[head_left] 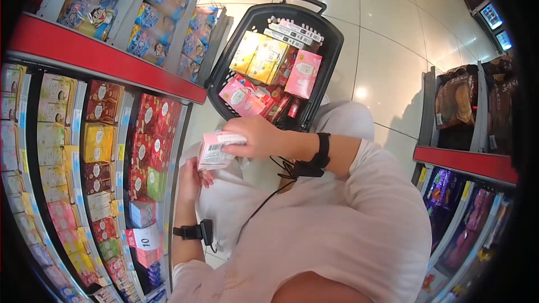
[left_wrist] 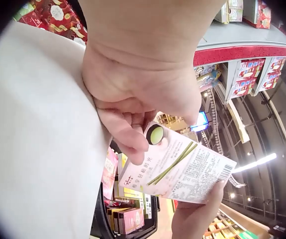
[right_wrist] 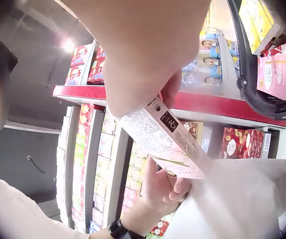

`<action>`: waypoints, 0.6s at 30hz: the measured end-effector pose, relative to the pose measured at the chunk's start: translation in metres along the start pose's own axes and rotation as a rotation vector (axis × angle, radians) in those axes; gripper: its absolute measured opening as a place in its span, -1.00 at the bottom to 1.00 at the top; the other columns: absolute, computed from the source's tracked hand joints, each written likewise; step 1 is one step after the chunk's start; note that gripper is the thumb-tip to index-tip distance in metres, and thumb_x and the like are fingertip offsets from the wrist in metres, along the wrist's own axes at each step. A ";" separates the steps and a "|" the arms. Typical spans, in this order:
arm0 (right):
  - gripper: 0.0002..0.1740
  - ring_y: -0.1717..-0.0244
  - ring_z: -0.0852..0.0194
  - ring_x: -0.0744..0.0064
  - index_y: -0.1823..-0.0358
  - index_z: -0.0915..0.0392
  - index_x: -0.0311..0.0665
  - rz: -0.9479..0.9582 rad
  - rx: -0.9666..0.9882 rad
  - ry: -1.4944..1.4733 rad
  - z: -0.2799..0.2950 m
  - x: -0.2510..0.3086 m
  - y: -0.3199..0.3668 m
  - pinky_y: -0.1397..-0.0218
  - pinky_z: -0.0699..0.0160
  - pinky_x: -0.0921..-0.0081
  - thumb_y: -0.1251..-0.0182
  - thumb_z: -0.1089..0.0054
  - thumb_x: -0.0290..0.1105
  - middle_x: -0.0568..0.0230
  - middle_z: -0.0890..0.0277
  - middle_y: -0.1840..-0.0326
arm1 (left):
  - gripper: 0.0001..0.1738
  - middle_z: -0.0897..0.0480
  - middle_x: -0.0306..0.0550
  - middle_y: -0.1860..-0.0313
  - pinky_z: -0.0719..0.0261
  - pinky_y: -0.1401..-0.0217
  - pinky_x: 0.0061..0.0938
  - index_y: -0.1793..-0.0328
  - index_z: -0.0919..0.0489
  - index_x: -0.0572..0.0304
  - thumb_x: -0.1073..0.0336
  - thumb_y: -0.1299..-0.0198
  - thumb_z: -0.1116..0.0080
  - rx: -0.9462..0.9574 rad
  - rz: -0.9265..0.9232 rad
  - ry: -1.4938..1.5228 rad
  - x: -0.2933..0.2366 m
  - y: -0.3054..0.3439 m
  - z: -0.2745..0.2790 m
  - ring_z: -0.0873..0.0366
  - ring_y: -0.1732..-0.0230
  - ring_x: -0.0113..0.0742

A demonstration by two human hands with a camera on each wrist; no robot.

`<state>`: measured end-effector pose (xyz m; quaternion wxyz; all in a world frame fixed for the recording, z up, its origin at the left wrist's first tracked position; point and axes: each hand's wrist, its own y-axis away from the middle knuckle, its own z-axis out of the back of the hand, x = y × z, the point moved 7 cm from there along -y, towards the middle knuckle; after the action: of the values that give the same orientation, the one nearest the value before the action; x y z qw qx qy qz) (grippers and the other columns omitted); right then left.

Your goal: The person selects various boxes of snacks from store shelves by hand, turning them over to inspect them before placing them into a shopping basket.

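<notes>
My right hand (head_left: 255, 137) grips a thin pink-and-white snack box (head_left: 216, 151) by one end, above my lap. The box's printed back (left_wrist: 183, 167) faces the left wrist view, showing green biscuit sticks, a green cup and small text. Beside the box's other end is my left hand (head_left: 190, 180), its fingers loosely bent. Those fingers overlap the box's edge in the left wrist view, and in the right wrist view the left hand (right_wrist: 163, 188) lies just under it without gripping. Ahead of my knees, a black shopping basket (head_left: 337, 45) stands on the floor.
The basket holds yellow boxes (head_left: 259, 56), pink boxes (head_left: 303, 74) and white slim boxes (head_left: 292, 35). Close on my left, a red-edged shelf (head_left: 112, 59) carries rows of snack boxes and bagged snacks. Another red-edged shelf (head_left: 466, 163) stands on the right. Pale floor tiles (head_left: 387, 50) lie between.
</notes>
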<state>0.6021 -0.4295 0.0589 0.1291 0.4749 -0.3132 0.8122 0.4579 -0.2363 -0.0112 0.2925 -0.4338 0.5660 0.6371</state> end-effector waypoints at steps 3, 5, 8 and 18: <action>-0.63 0.28 -0.60 0.11 0.15 -0.55 -0.27 -0.152 -0.003 -0.039 0.000 -0.013 -0.004 0.19 -0.54 0.31 -0.22 -0.31 -0.11 0.10 -0.56 0.33 | -0.38 -0.61 -0.06 0.54 -0.43 0.67 -0.66 0.02 -0.50 0.39 -0.16 -0.44 0.16 -0.023 -0.050 0.009 -0.008 0.005 -0.001 -0.53 0.66 -0.42; -0.61 0.27 -0.62 0.12 0.12 -0.56 -0.29 -0.244 -0.002 -0.050 -0.004 -0.024 -0.004 0.19 -0.55 0.32 -0.25 -0.29 -0.11 0.09 -0.58 0.32 | -0.52 -0.61 -0.07 0.54 -0.43 0.67 -0.67 0.05 -0.51 0.37 -0.02 -0.42 0.05 -0.049 -0.002 -0.016 -0.006 0.006 -0.001 -0.52 0.66 -0.44; -0.60 0.26 -0.66 0.19 0.08 -0.59 -0.33 -0.310 -0.039 -0.128 -0.007 -0.036 -0.007 0.19 -0.55 0.34 -0.29 -0.27 -0.11 0.06 -0.62 0.28 | -0.72 -0.62 -0.10 0.54 -0.42 0.67 -0.67 0.10 -0.53 0.35 0.20 -0.37 -0.07 -0.073 0.048 -0.026 -0.006 0.006 -0.001 -0.52 0.66 -0.46; -0.61 0.28 -0.65 0.14 0.14 -0.60 -0.37 -0.423 -0.094 -0.262 0.005 -0.036 -0.005 0.18 -0.53 0.33 -0.34 -0.17 -0.11 -0.03 -0.62 0.34 | -0.77 -0.63 -0.09 0.51 -0.42 0.67 -0.65 0.18 -0.54 0.31 0.24 -0.37 -0.08 -0.088 0.033 0.096 -0.002 0.005 0.002 -0.55 0.65 -0.43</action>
<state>0.6262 -0.4253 0.0319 0.2764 0.6244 -0.2581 0.6834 0.4545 -0.2353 -0.0069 0.2354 -0.4670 0.5578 0.6445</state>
